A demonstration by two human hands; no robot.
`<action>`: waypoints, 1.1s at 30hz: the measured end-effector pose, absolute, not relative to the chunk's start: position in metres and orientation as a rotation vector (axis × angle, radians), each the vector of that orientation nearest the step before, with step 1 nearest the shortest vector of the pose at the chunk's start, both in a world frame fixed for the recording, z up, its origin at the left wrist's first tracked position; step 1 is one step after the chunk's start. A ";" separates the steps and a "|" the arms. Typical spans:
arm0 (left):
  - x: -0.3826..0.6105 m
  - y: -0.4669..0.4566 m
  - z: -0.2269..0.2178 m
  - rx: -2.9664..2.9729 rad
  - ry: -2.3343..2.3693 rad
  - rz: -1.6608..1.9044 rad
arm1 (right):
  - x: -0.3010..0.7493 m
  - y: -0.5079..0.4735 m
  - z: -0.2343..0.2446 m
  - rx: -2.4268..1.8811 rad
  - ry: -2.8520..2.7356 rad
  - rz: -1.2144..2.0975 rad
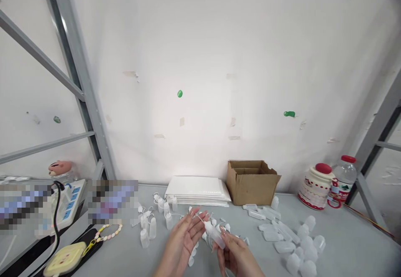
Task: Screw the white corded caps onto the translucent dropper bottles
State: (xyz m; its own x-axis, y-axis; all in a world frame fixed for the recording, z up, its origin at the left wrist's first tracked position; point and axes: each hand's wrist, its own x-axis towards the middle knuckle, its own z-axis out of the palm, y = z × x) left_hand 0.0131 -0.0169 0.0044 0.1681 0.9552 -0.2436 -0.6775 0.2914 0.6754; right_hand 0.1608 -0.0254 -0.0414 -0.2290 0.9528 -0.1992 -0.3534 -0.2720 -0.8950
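A small translucent squeeze bottle (214, 235) with a white cap and a thin pale tip is held tilted over the table. Its lower end is pinched between the thumb and fingers of my right hand (235, 250). Palm up, my left hand (187, 235) has its fingers stretched out beside the bottle's capped end, and the thin tip reaches across them; whether they press on it I cannot tell. Loose white caps (191, 260) lie under and behind the hands. To the left stand several capped bottles (152, 228); on the right lie several uncapped bottles (284, 247).
Behind the hands are a stack of white flat sheets (197, 185) and an open cardboard box (253, 189). A decorated jar (315, 187) and a red-capped bottle (344, 176) stand at right. At left are a power strip (70, 206), a yellow case (64, 260) and a beaded strap (109, 236).
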 end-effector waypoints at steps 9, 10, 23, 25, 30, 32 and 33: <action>0.012 -0.015 0.002 0.376 0.783 1.306 | 0.159 -0.027 -0.031 -1.127 -0.926 1.684; 0.012 -0.016 0.002 0.375 0.781 1.308 | 0.159 -0.027 -0.029 -1.135 -0.926 1.683; 0.017 -0.019 0.006 0.482 0.793 1.281 | 0.160 -0.034 -0.018 -1.204 -1.077 1.566; 0.016 -0.019 0.005 0.482 0.792 1.284 | 0.160 -0.034 -0.017 -1.214 -1.089 1.567; 0.016 -0.019 0.005 0.503 0.823 1.291 | 0.160 -0.033 -0.017 -1.239 -1.126 1.537; 0.016 -0.019 0.007 0.546 0.848 1.289 | 0.161 -0.033 -0.020 -1.274 -1.151 1.492; 0.016 -0.020 0.007 0.583 0.862 1.289 | 0.161 -0.033 -0.021 -1.288 -1.169 1.460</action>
State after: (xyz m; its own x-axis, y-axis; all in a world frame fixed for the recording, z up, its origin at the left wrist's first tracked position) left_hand 0.0163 -0.0200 0.0070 0.0487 0.9740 -0.2215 -0.5764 0.2085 0.7901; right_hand 0.1607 -0.0333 -0.0215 -0.1157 0.9717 -0.2059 -0.0115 -0.2086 -0.9779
